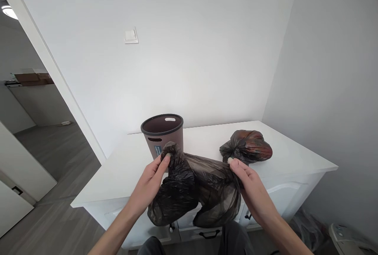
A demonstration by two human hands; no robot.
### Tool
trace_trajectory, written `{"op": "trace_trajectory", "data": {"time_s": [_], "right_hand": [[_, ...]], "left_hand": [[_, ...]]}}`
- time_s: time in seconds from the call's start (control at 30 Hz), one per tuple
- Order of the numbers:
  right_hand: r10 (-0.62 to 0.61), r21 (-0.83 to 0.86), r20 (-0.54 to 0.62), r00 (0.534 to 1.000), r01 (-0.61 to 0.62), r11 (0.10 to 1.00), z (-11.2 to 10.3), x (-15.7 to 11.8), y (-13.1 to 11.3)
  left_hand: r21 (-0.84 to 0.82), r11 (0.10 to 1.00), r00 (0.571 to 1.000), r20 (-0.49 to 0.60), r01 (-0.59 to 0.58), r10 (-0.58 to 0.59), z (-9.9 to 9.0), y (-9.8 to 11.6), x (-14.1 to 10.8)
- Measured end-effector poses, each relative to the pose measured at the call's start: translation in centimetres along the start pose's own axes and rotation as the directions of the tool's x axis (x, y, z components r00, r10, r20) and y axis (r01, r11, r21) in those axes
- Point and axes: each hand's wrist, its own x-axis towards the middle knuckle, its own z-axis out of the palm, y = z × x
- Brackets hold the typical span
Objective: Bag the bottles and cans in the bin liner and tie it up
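Sheer, crinkled black plastic bag (206, 178)

Left fingers (165, 159), right fingers (235, 164) pinch black bag (211, 174); brown bin (169, 137) behind.

Bin (170, 137) behind bag (197, 180), left of bundle (251, 146)

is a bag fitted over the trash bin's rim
No, the trash bin has a bare rim, while the loose black plastic bag is held between the left hand and right hand.
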Motion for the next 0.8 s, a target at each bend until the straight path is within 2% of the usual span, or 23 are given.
{"op": "trace_trajectory", "data": {"time_s": [0.07, 0.17, 0.23, 0.3, 0.37, 0.43, 0.47, 0.5, 0.57, 0.6, 0.63, 0.67, 0.73, 0.8], "right_hand": [[0.048, -0.010, 0.043, 0.998, -0.048, 0.999, -0.2, 0.0, -0.2], [0.100, 0.010, 0.064, 0.993, -0.101, 0.995, -0.2, -0.2, -0.6], [0.116, 0.005, 0.082, 0.990, -0.117, 0.993, 0.1, -0.5, -0.8], [0.120, -0.022, 0.120, 0.986, -0.118, 0.993, 0.5, -0.8, -1.1], [0.115, -0.038, 0.164, 0.980, -0.110, 0.993, 1.1, -1.1, -1.5], [0.121, -0.024, 0.193, 0.974, -0.118, 0.993, 1.7, -1.3, -2.0], [0.125, 0.001, 0.202, 0.971, -0.128, 0.992, 2.0, -1.4, -2.3], [0.133, 0.036, 0.215, 0.968, -0.144, 0.989, 2.3, -1.4, -2.6], [0.147, 0.121, 0.249, 0.957, -0.181, 0.976, 2.9, -1.3, -3.0], [0.147, 0.158, 0.270, 0.952, -0.194, 0.968, 3.2, -1.3, -3.3], [0.140, 0.183, 0.291, 0.946, -0.199, 0.963, 3.5, -1.3, -3.5], [0.129, 0.194, 0.313, 0.941, -0.196, 0.961, 3.8, -1.2, -3.7], [0.100, 0.175, 0.346, 0.933, -0.168, 0.970, 4.3, -1.2, -4.3], [0.074, 0.115, 0.355, 0.932, -0.122, 0.986, 4.7, -1.1, -5.1]], "left_hand": [[0.013, 1.000, 1.000, 0.015, 0.007, -0.007, -0.9, -0.6, -0.1], [0.003, 1.000, 0.994, -0.109, 0.024, -0.024, -1.8, -1.4, -0.5], [-0.043, 0.999, 0.982, -0.187, -0.017, 0.009, -2.0, -1.5, -0.9], [-0.046, 0.995, 0.983, -0.164, -0.088, 0.079, -1.8, -1.0, -1.4], [0.066, 0.988, 0.986, -0.087, -0.140, 0.146, -1.4, -0.4, -1.7], [0.256, 0.949, 0.973, -0.088, -0.186, 0.214, -1.0, 0.1, -2.1], [0.335, 0.917, 0.951, -0.138, -0.218, 0.277, -0.8, 0.2, -2.3], [0.384, 0.887, 0.912, -0.206, -0.257, 0.354, -0.7, 0.4, -2.6], [0.388, 0.855, 0.818, -0.323, -0.345, 0.477, -0.6, 0.6, -3.5], [0.349, 0.857, 0.802, -0.339, -0.379, 0.492, -0.6, 0.8, -3.9], [0.293, 0.873, 0.823, -0.312, -0.391, 0.474, -0.6, 1.1, -4.4], [0.240, 0.897, 0.868, -0.256, -0.370, 0.426, -0.7, 1.4, -4.8], [0.178, 0.952, 0.957, -0.106, -0.248, 0.269, -0.7, 2.3, -5.2], [0.155, 0.983, 0.994, -0.002, -0.104, 0.105, -0.7, 3.1, -5.1]]}}
